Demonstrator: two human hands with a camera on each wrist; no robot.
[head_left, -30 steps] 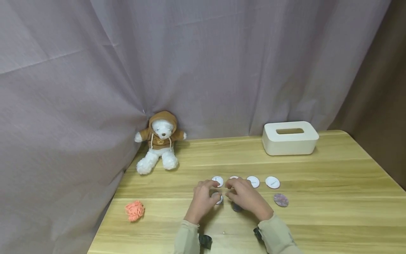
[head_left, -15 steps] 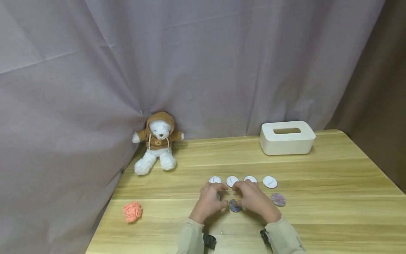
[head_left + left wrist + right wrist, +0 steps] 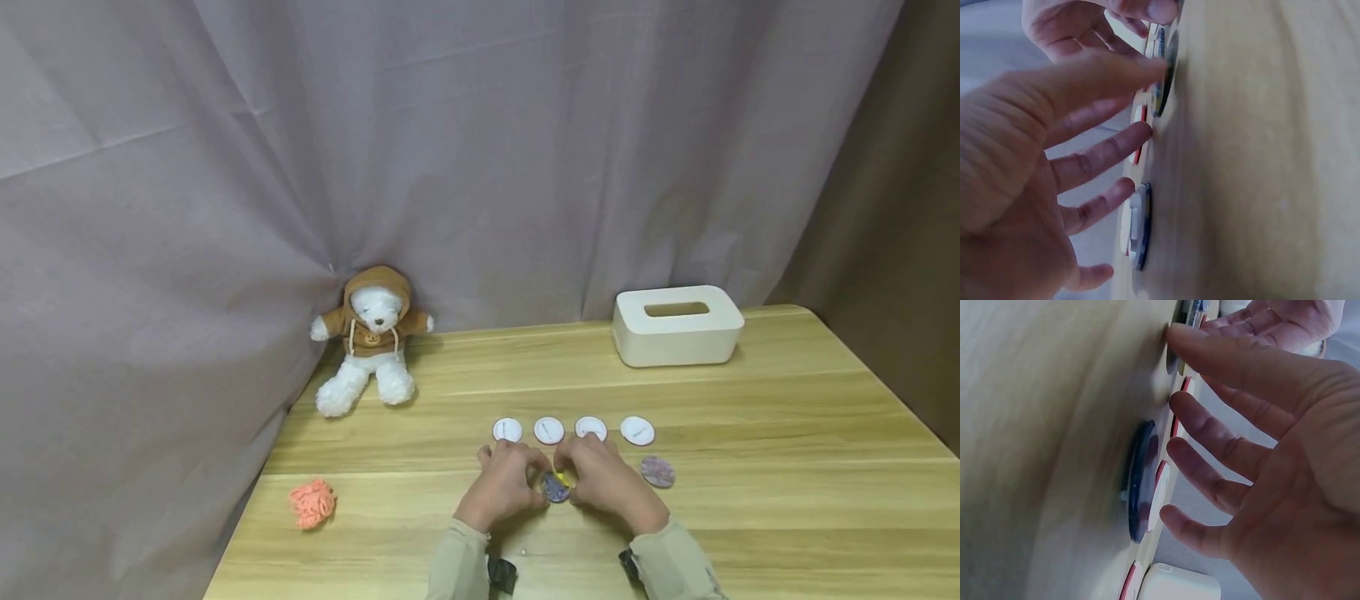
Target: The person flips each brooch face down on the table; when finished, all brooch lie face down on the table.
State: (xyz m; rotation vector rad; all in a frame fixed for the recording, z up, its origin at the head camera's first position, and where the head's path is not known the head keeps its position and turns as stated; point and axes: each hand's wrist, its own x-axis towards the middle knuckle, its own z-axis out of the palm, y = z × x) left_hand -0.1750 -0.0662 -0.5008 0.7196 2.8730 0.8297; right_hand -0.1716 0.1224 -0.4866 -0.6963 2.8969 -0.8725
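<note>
A round badge with a dark purple, patterned face and a yellow patch (image 3: 556, 490) is between both hands. My left hand (image 3: 504, 485) pinches its left edge with thumb and index finger; the other fingers are spread. From the other side, my right hand (image 3: 609, 483) holds the right edge the same way. In the left wrist view this badge (image 3: 1160, 94) stands tilted over its shadow. Below the left fingers there, another badge (image 3: 1139, 228) lies with its white pin back up; the left hand hides it in the head view. A pinkish-purple badge (image 3: 657, 472) lies right of the right hand.
Beyond the hands runs a row of several white-backed badges (image 3: 549, 431). A teddy bear in a brown hoodie (image 3: 377, 342) sits at the back left, a cream tissue box (image 3: 677, 329) at the back right. An orange yarn bundle (image 3: 312, 503) lies at the left.
Both hands have come in from the row of white badges and closed on the dark badge's edges. Its yellow patch shows more now, and the head view has shifted slightly.
</note>
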